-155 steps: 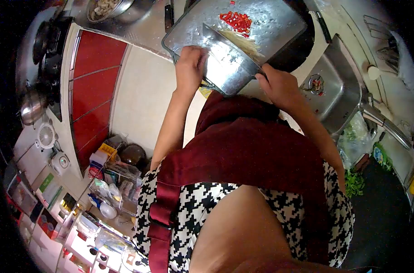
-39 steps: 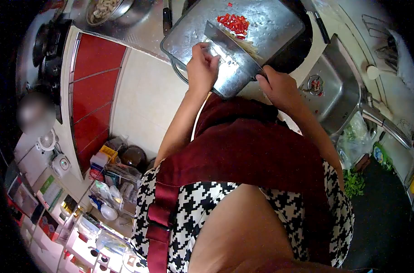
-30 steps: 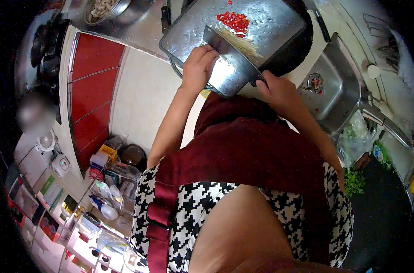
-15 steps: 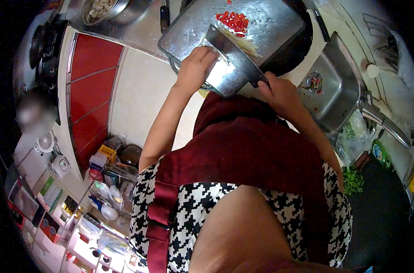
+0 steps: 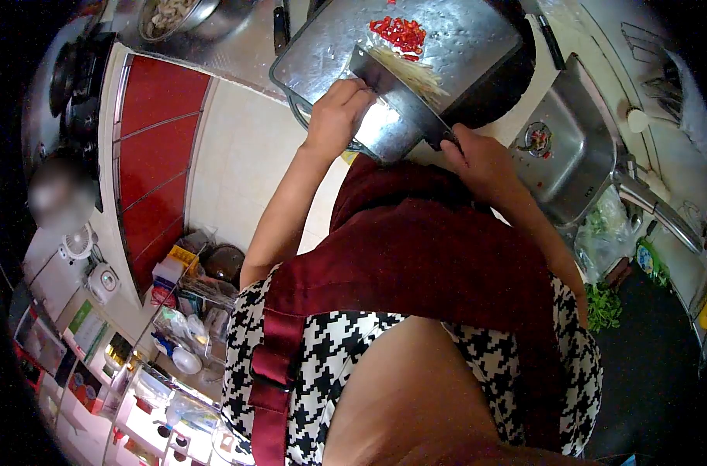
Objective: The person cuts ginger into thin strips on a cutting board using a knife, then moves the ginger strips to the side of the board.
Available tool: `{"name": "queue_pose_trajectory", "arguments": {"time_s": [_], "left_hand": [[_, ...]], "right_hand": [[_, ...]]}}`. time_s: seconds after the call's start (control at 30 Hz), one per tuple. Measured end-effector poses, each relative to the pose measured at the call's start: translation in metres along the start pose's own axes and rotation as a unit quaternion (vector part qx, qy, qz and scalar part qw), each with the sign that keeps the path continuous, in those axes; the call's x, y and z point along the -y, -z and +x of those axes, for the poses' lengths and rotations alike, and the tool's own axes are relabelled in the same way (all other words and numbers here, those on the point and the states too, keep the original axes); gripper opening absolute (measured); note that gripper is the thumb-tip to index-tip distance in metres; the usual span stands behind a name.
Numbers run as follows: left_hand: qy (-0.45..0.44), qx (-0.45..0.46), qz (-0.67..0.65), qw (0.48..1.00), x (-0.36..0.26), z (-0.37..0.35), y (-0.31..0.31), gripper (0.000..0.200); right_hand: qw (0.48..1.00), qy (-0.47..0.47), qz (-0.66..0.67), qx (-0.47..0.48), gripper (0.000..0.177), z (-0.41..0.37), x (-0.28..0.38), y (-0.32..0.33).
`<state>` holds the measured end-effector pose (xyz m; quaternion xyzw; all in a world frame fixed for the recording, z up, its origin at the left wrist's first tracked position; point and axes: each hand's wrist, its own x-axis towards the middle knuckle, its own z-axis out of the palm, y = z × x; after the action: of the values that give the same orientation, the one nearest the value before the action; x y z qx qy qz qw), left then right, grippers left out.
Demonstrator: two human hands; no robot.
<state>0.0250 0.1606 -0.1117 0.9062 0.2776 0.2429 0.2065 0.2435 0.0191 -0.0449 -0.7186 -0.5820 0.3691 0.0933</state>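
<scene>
My right hand [image 5: 477,159] grips the handle of a broad cleaver [image 5: 400,95], whose blade lies slantwise over a metal cutting board [image 5: 470,39]. My left hand [image 5: 338,116] has its fingers bent together at the blade's near side; what they press on is mostly hidden. Thin pale shreds [image 5: 415,74] lie along the blade's far side. Beyond them sits a small heap of chopped red pepper [image 5: 400,35].
A sink [image 5: 567,147] with scraps in its drain is at the right, with a faucet [image 5: 656,210], a plastic bag [image 5: 606,233] and green leaves [image 5: 604,307] nearby. One knife [image 5: 551,43] lies right of the board, another [image 5: 281,29] left. A metal bowl [image 5: 171,17] stands upper left.
The cleaver blade has tilted slightly, and more of the pale shreds show beyond it. Both hands have stayed nearly in place.
</scene>
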Motion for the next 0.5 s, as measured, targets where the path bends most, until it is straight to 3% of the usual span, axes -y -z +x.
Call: {"name": "queue_pose_trajectory", "arguments": {"time_s": [0.37, 0.5], "left_hand": [[0.000, 0.022, 0.006, 1.000, 0.0064, -0.0012, -0.0028, 0.013], [-0.004, 0.034, 0.003, 0.999, 0.0086, -0.0008, -0.0029, 0.015]], "right_hand": [[0.998, -0.022, 0.008, 0.060, 0.033, -0.0003, -0.0005, 0.0033], [0.999, 0.006, 0.039, -0.007, 0.029, -0.0020, -0.0045, -0.0020]]}}
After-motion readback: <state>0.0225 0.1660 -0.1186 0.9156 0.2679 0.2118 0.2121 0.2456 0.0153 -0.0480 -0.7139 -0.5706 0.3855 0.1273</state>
